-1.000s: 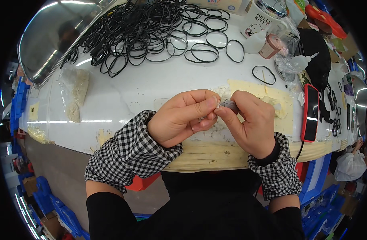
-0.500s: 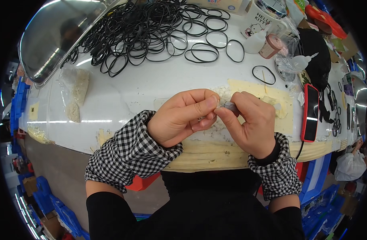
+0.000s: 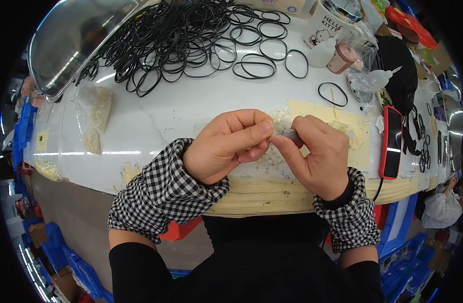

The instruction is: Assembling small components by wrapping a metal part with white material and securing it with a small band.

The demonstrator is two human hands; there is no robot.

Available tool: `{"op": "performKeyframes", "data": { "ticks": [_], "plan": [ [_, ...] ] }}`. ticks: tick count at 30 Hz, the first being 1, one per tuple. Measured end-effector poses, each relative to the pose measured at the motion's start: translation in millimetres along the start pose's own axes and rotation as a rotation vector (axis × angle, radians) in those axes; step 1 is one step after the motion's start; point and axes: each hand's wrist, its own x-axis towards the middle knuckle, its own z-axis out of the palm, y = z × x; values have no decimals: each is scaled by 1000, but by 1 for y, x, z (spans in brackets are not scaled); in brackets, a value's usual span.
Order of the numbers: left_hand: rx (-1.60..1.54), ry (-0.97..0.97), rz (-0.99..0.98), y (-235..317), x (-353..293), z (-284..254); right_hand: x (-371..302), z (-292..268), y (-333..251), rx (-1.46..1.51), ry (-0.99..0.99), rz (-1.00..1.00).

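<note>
Two hands (image 3: 231, 146), one phone (image 3: 391, 142), one mug (image 3: 326, 20)

Clear plastic bag (image 3: 94, 118) of pale granules lies on the white table (image 3: 155, 118) at the left, long and crumpled. Red-cased phone (image 3: 391, 142) lies flat near the table's right edge, screen dark with a glare streak. White mug (image 3: 326, 22) with a printed cartoon label stands at the far edge, right of centre. Small pink-lidded cup (image 3: 341, 58) just beside it. Crumpled clear wrapping (image 3: 365, 81) lies nearby. Flat box (image 3: 287, 5) at the top edge, mostly cut off.
</note>
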Motion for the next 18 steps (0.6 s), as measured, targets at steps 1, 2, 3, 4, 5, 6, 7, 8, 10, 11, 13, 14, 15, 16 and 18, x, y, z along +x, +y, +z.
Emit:
{"op": "performKeyframes", "data": {
  "ticks": [1, 2, 3, 4, 5, 6, 7, 8, 10, 11, 13, 14, 15, 16, 18],
  "plan": [
    [4, -1, 1, 1, 0, 0, 0, 0, 0, -1, 7, 0],
    [9, -1, 1, 1, 0, 0, 0, 1, 0, -9, 15, -3],
    [4, -13, 8, 1, 0, -2, 0, 1, 0, -16, 22, -6],
    [-1, -25, 16, -1, 0, -4, 0, 1, 0, -24, 30, -9],
    [-7, -37, 23, -1, 0, -6, 1, 1, 0, -25, 28, -8],
    [-8, -38, 26, -2, 0, -6, 1, 1, 0, -26, 26, -7],
    [-10, -39, 28, -2, 0, -7, 1, 1, 0, -27, 24, -6],
    [-8, -40, 30, -2, 0, -6, 1, 0, -1, -25, 14, -3],
    [9, -32, 32, -2, 0, -5, 0, -2, -1, -20, -7, 4],
    [15, -27, 33, -2, 0, -6, 0, -2, -1, 2, -25, 13],
    [47, 13, 21, 1, -1, -4, 0, -2, -1, 47, -62, 31],
    [61, 30, 14, 1, -1, -3, 0, -1, -1, 64, -76, 41],
    [78, 89, 30, 0, -1, -3, -1, 0, -1, 83, -90, 50],
    [95, 149, 47, -1, -1, -3, -1, 1, -1, 102, -105, 59],
    [133, 257, 69, -1, -1, -2, 0, -1, 0, 52, -117, 47]
  ]
}}
